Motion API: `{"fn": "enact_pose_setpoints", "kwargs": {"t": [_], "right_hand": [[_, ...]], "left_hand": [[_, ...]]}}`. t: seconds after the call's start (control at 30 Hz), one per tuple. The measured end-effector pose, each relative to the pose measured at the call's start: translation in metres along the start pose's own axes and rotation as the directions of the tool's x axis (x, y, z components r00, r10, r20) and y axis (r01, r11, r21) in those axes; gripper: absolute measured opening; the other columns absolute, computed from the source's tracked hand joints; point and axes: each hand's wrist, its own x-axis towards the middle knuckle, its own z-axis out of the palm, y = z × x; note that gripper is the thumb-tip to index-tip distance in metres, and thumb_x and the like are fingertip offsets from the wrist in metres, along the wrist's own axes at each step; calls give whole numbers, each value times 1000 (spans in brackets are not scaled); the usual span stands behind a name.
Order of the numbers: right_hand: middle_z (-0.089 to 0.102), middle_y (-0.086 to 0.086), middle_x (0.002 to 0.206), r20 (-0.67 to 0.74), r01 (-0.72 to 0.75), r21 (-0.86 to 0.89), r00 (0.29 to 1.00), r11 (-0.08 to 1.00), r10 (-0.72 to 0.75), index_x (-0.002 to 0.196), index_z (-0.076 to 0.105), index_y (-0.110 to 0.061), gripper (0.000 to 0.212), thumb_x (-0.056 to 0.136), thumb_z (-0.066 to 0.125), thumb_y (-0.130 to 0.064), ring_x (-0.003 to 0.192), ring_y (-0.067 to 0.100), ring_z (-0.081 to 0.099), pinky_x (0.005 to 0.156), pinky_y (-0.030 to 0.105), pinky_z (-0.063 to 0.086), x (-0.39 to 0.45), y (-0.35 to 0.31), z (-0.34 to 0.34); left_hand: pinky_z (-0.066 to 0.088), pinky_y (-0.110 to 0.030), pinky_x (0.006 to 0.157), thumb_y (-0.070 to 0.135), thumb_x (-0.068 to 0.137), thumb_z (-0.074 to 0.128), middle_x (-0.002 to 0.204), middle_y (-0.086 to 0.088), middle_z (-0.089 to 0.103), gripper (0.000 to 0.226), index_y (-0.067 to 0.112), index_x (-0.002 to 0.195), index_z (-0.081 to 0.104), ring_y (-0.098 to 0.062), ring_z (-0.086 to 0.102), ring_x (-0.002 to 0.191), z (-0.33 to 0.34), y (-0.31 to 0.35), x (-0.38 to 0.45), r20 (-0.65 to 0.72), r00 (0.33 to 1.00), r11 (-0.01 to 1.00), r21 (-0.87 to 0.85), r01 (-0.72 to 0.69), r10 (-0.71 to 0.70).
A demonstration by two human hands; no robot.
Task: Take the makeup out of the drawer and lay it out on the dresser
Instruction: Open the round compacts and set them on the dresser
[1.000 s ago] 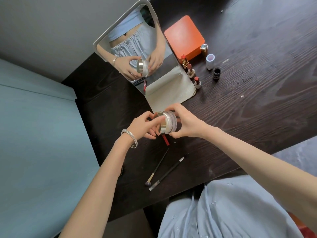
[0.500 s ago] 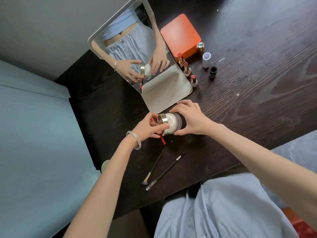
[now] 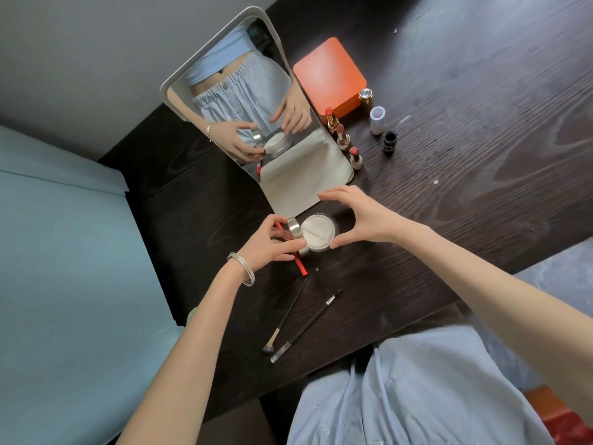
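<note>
**Powder jar opened on the dresser**

We pinch the gold lid (image 3: 294, 229) on edge in our left hand (image 3: 272, 244), lifting it clear so the white puff shows. The powder jar (image 3: 318, 232) sits on the dark dresser (image 3: 465, 175), just before the mirror (image 3: 244, 101). Our right hand (image 3: 365, 216) arches wide beside the jar, holding nothing, seemingly releasing it. Lipsticks (image 3: 345, 139) and brushes (image 3: 288, 322) already lie out.

Dark wood-grained dresser (image 3: 481, 155), orange box (image 3: 329, 75), white puff (image 3: 317, 232), red pencil (image 3: 301, 266), pale-blue skirt (image 3: 417, 396)
</note>
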Motion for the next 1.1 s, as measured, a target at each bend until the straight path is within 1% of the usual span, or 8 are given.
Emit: {"fn": "enact_pose_setpoints", "kwargs": {"t": [0.1, 0.23, 0.47, 0.57, 0.67, 0.77, 0.9, 1.1], "right_hand": [[42, -4, 136, 12, 1, 29, 1000, 1000, -1, 139, 38, -22, 90, 63, 85, -29, 128, 11, 33, 108, 24, 28, 0, -5, -2], [41, -6, 137, 40, -6, 11, 999, 1000, 5, 139, 38, -22, 88, 64, 84, -29, 129, 9, 33, 110, 27, 29, -1, -10, -2], [38, -15, 133, 79, -21, -50, 997, 999, 25, 139, 38, -22, 88, 65, 84, -32, 128, 8, 32, 110, 28, 28, -1, -14, 3], [41, -11, 134, 78, -4, -66, 997, 998, 9, 139, 39, -22, 87, 65, 84, -32, 127, 11, 33, 108, 27, 29, 3, -17, 8], [42, -6, 137, 90, -17, -72, 996, 997, 24, 139, 39, -22, 87, 65, 84, -30, 127, 12, 32, 109, 28, 29, 6, -21, 12], [41, -4, 138, 102, -22, -99, 994, 995, 32, 139, 40, -21, 87, 64, 85, -29, 130, 13, 30, 111, 27, 27, 9, -26, 15], [38, -8, 135, 107, -27, -113, 993, 993, 39, 138, 40, -21, 88, 63, 85, -28, 130, 14, 29, 110, 24, 21, 10, -28, 21], [35, -6, 138, 119, -41, -127, 991, 991, 56, 138, 39, -26, 88, 63, 85, -30, 131, 14, 26, 110, 27, 21, 5, -25, 23]], "left_hand": [[57, -29, 80, 16, 77, 72, 114, -2, 53, 57, 26, 120, 37, -17, 62, 101, -4, -4, -2, 4, 1000, 998, -61, -14, 15], [53, -31, 86, 17, 68, 80, 118, -1, 55, 67, 26, 120, 39, -17, 63, 101, -8, -16, -5, -32, 998, 994, -94, -64, 61], [52, -16, 78, -9, 65, 75, 113, 12, 53, 73, 19, 119, 34, -8, 56, 105, -9, -45, -8, -169, 966, 968, -121, -220, 198], [48, -21, 86, -6, 63, 78, 114, 17, 50, 79, 27, 123, 36, -3, 52, 105, -11, -59, -7, -210, 946, 964, -45, -261, 247], [49, -32, 91, 0, 59, 81, 115, 13, 52, 77, 34, 116, 42, -8, 53, 108, -13, -75, -8, -288, 915, 956, 10, -293, 283], [43, -31, 95, 5, 56, 84, 120, 5, 51, 76, 26, 118, 43, -13, 49, 110, -15, -84, -9, -354, 879, 948, 108, -300, 319], [34, -31, 95, 16, 52, 86, 122, 0, 46, 77, 19, 118, 47, -18, 38, 109, -13, -93, -6, -431, 832, 925, 301, -234, 350], [31, -36, 102, 29, 52, 86, 129, -3, 36, 82, 26, 124, 47, -24, 33, 118, -8, -97, -7, -473, 811, 904, 399, -153, 346]]}}
